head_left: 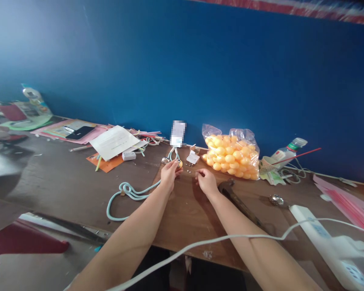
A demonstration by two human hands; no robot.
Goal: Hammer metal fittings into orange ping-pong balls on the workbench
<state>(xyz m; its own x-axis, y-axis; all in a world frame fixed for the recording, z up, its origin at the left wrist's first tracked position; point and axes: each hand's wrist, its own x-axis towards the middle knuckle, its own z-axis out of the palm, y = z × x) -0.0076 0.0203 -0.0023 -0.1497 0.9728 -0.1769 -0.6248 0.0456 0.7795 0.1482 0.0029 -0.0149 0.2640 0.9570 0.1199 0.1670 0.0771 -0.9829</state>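
My left hand is closed, with an orange ball at its fingertips. A pale blue cord loops on the table to its left and runs up to that hand. My right hand is apart from it, thumb and fingers pinched together. Whatever is in that pinch is too small to make out. Small shiny metal bits lie between and beyond the hands, near a small opened white box. A dark hammer lies beside my right forearm, partly hidden by it.
A clear bag of orange balls leans against the blue wall. Left stand papers and an orange sheet. Right are a bottle, a shiny metal piece and a white power strip. A white cable crosses above my forearms.
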